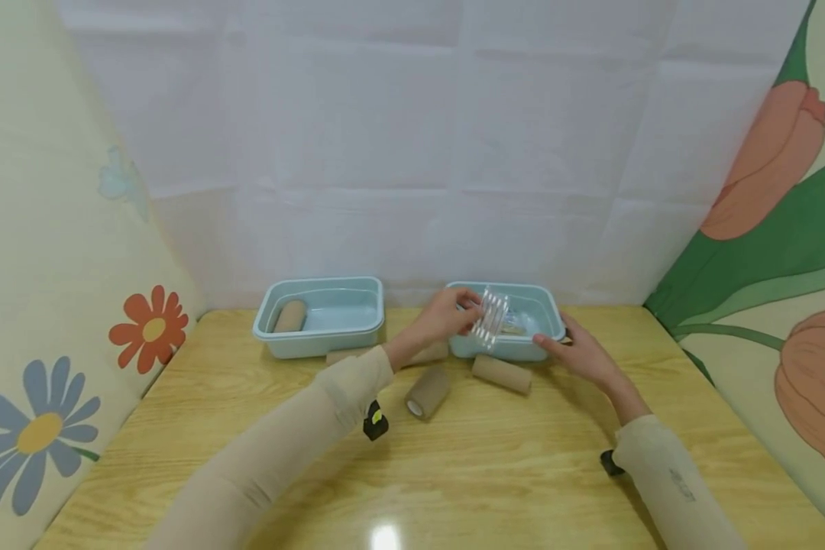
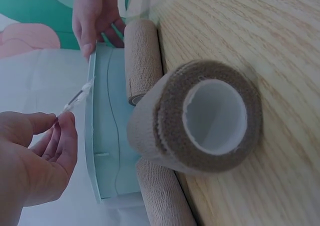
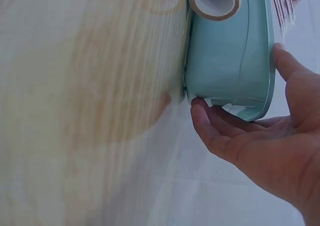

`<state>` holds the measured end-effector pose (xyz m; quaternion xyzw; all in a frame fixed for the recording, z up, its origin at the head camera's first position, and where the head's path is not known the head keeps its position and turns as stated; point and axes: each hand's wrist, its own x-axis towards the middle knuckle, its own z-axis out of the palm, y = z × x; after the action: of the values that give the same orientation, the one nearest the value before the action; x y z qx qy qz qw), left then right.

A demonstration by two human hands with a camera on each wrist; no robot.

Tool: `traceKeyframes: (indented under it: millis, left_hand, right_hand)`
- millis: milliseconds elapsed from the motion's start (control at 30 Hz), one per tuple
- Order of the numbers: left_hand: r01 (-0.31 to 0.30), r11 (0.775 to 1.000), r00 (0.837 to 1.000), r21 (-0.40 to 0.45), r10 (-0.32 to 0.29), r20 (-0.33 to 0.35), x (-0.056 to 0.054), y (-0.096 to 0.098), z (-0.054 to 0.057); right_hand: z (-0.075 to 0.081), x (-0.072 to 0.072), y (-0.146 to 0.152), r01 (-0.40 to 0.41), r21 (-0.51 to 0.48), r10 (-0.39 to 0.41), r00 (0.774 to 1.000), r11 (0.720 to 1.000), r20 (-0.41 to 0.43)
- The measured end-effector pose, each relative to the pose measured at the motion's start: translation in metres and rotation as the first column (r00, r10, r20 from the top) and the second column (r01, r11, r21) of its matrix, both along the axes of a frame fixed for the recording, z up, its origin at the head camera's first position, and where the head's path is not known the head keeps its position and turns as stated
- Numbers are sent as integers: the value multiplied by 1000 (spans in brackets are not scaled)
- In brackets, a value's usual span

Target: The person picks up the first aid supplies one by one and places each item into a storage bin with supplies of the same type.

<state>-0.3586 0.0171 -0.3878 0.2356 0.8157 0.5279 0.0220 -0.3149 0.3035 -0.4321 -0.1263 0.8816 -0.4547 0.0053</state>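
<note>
My left hand [image 1: 447, 315] pinches a clear packet of cotton swabs [image 1: 491, 317] between thumb and fingertips, over the front rim of the right light blue plastic tub [image 1: 500, 350]. In the left wrist view, the packet [image 2: 77, 98] appears edge-on beside the tub's rim. My right hand [image 1: 582, 351] grips that tub's right end, thumb at the rim and fingers along the outer wall, as the right wrist view also shows. Inside the tub lies a small clear-wrapped item [image 1: 514, 322], too small to make out.
A second blue tub [image 1: 326, 336] stands to the left with a brown bandage roll [image 1: 291, 315] inside. Several similar rolls lie before the tubs, including one roll [image 1: 502, 374] near the right tub and another [image 1: 428, 392] closer to me. A white sheet [image 1: 357, 153] hangs behind.
</note>
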Motion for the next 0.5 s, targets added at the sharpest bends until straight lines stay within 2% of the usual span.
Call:
traceKeyframes:
  millis: [400,500]
  left_hand:
    - [-44,997,997,63,40,64,-5,2,2]
    - [-49,997,997,55,46,59,-5,0,4]
  right_hand:
    - [1,2,1,2,-9,-2,1000,1000,14]
    - [2,2,1,4,-7,-4,1000,1000,15]
